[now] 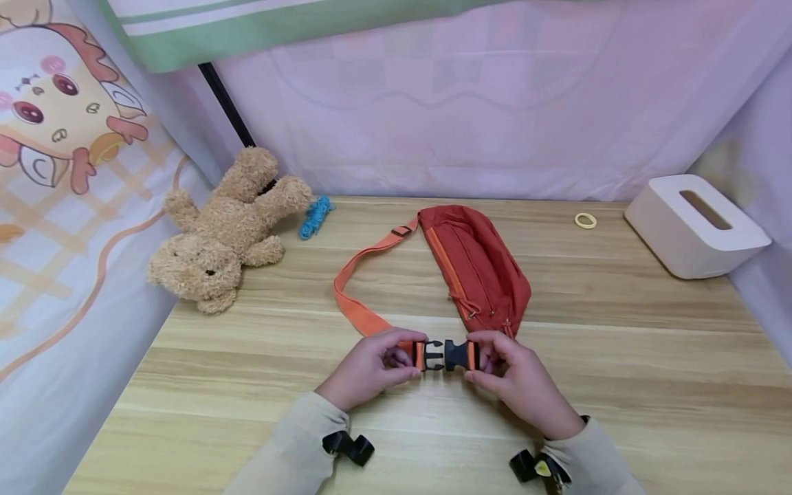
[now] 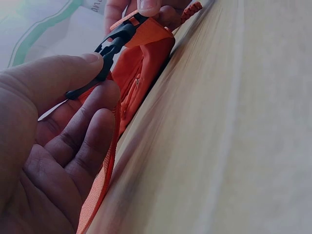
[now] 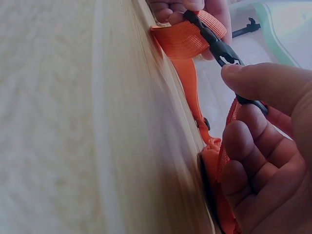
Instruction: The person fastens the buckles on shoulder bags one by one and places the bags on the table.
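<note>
A red-orange waist bag (image 1: 479, 265) lies on the wooden table (image 1: 619, 344), and its orange strap (image 1: 355, 306) loops round to the left. At the near end is the black buckle (image 1: 445, 355), its two halves pushed together with the prongs still showing. My left hand (image 1: 416, 357) pinches the pronged half between thumb and fingers. My right hand (image 1: 473, 359) pinches the socket half. The left wrist view shows the left hand (image 2: 73, 112) on the buckle (image 2: 105, 58) and strap (image 2: 100, 185). The right wrist view has the right hand (image 3: 258, 122) gripping the buckle (image 3: 219, 46).
A tan plush dog (image 1: 225, 230) lies at the back left with a small blue item (image 1: 315, 216) beside it. A white tissue box (image 1: 696, 223) stands at the back right, with a yellow ring (image 1: 585, 221) near it. Fabric walls close in the table's left, back and right sides.
</note>
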The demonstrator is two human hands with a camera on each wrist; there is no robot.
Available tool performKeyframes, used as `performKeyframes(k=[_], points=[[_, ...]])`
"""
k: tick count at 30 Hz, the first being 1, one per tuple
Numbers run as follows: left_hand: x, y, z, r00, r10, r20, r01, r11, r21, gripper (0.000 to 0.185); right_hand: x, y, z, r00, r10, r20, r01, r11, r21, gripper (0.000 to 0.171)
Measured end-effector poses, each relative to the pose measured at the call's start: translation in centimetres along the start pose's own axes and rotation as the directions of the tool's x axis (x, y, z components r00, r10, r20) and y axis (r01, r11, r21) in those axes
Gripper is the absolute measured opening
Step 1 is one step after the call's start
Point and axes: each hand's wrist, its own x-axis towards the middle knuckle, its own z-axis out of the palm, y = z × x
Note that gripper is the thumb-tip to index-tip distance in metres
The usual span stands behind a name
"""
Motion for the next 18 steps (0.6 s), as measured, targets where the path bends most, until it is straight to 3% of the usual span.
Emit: performKeyframes(k=[18], points=[[0.01,0.29,0.47,1.000,0.014,0.001,-0.014,1.000,0.003,0.050,-0.10,-0.21,0.21,1.000,0.002,0.031,-0.003,1.000,0.026,0.050]])
